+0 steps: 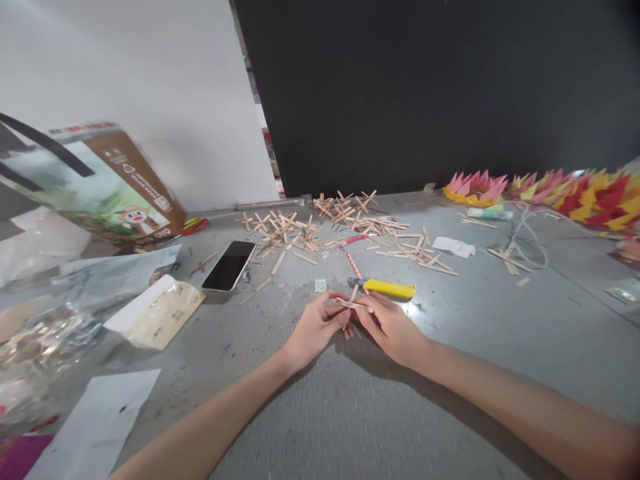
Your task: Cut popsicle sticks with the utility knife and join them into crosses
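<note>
Crossed wooden craft sticks (354, 305) are held between my two hands, just above the grey table. My left hand (316, 328) pinches them from the left, thumb toward me. From the other side my right hand (391, 328) grips the same sticks with thumb and fingers; some fingertips are hidden beneath. Just beyond the right hand lies a yellow utility knife (389, 289). A red-and-white striped strip (354, 265) points away behind it. A small pale square (321, 285) rests beyond the left hand.
Piles of craft sticks (283, 230) spread along the back, some joined as crosses. On the left are a phone (229, 266), packets (160, 312) and a printed bag (125, 187). Paper flower-like crowns (475, 189), a glue tube (484, 214) and a white cable (533, 243) are at right.
</note>
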### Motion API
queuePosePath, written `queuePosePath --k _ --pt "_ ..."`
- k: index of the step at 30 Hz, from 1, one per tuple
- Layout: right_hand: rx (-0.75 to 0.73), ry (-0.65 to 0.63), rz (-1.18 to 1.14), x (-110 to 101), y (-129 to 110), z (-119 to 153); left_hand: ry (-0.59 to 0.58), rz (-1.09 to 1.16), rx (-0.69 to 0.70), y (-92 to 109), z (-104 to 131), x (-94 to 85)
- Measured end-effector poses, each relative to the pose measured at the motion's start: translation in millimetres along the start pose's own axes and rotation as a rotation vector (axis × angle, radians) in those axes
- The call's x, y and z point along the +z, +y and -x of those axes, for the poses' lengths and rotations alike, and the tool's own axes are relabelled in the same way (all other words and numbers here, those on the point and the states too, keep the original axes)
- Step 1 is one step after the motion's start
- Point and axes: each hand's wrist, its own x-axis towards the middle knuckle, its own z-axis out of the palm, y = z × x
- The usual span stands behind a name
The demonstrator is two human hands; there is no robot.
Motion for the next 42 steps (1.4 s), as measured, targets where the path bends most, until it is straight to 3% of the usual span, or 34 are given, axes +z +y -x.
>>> queuePosePath --k 11,19,27,42 --pt "0.066 0.037 -0.161 -3 6 -2 0.018 0.039 -0.002 -1 0 0.8" --pt "0.119 0.011 -0.243 -5 10 -3 0.154 -0.187 0.136 -3 1 -2.4" --pt "0.138 -0.048 -0.295 -6 9 -2 -0.012 -0.256 0.113 7 7 -2.3" --pt "0.087 -0.053 -0.267 -7 6 0 0.039 -0.279 0.21 2 5 -3.5"
